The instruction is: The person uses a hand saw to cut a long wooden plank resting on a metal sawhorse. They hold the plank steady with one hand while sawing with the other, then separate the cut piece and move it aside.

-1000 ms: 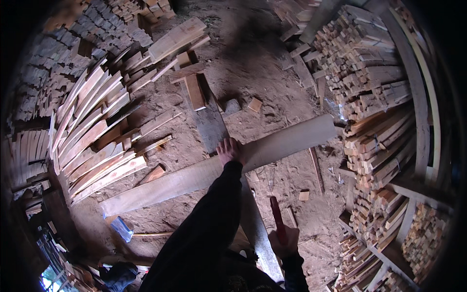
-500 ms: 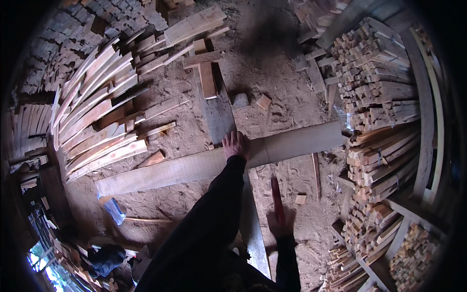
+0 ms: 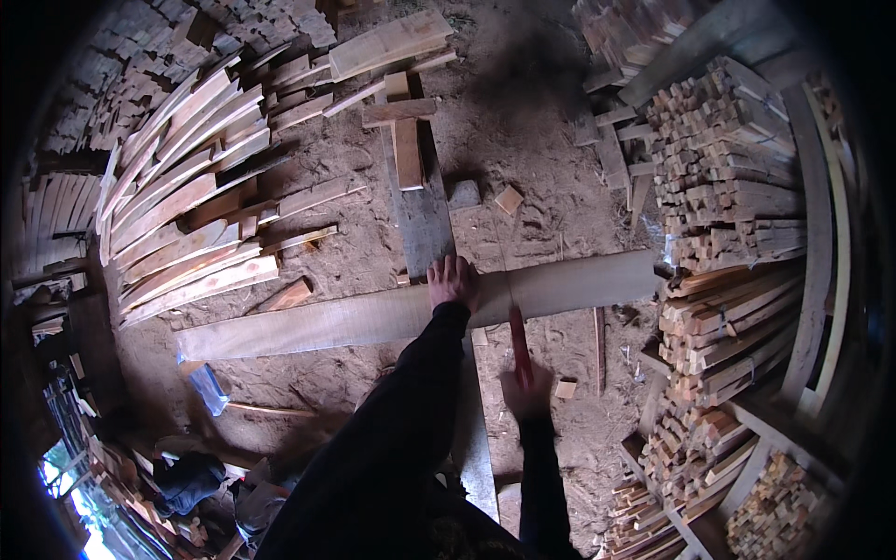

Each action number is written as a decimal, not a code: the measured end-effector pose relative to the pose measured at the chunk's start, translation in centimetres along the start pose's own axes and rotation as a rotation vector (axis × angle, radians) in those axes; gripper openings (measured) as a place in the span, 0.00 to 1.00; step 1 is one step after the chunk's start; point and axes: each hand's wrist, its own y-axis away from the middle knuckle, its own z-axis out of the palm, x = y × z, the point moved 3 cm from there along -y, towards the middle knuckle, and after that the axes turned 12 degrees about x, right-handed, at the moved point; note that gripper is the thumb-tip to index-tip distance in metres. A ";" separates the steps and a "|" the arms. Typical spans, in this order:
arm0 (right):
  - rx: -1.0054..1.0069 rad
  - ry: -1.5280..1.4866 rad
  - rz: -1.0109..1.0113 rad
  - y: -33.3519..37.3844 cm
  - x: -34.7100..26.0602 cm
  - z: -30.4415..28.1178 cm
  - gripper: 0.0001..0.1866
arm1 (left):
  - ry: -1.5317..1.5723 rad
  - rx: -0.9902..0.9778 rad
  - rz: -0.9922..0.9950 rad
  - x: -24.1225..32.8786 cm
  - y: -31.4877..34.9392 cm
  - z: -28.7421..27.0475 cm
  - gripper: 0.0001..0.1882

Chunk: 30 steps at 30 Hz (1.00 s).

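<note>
A long pale plank (image 3: 327,325) lies crosswise over a grey beam (image 3: 425,224) on the ground. My left hand (image 3: 453,282) rests on the plank where the two cross, its fingers spread toward the far edge. My right hand (image 3: 526,387) is closed round the red handle of a handsaw (image 3: 519,341), just on the near side of the plank. The saw's thin blade points away from me across the plank, to the right of my left hand; its teeth cannot be made out.
Wood blocks (image 3: 407,154) lie on the beam's far end. Loose boards (image 3: 187,201) are piled at the left, and stacked sticks (image 3: 719,168) line the right side. A stone-like lump (image 3: 464,194) and small offcuts (image 3: 509,199) lie on the dirt floor. A blue plastic piece (image 3: 209,388) sits near the plank's left end.
My right hand has pushed the saw forward and slightly left, bringing the front of its handle up to the plank. My left hand stays on the plank. The view has shifted slightly.
</note>
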 end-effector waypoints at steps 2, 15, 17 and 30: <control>-0.016 0.019 0.039 6.6 -2.2 -4.8 0.08 | -0.017 0.030 0.008 0.0 0.3 -0.4 0.11; 0.052 -0.017 0.001 -5.6 -1.7 3.1 0.11 | 0.034 0.162 0.050 0.2 0.1 0.2 0.09; 0.052 0.030 -0.041 -0.8 -1.1 0.5 0.12 | 0.028 0.151 0.021 0.1 -1.2 0.3 0.09; 0.036 -0.034 -0.067 -7.4 -2.0 2.7 0.13 | -0.010 0.189 0.058 0.5 0.4 0.7 0.10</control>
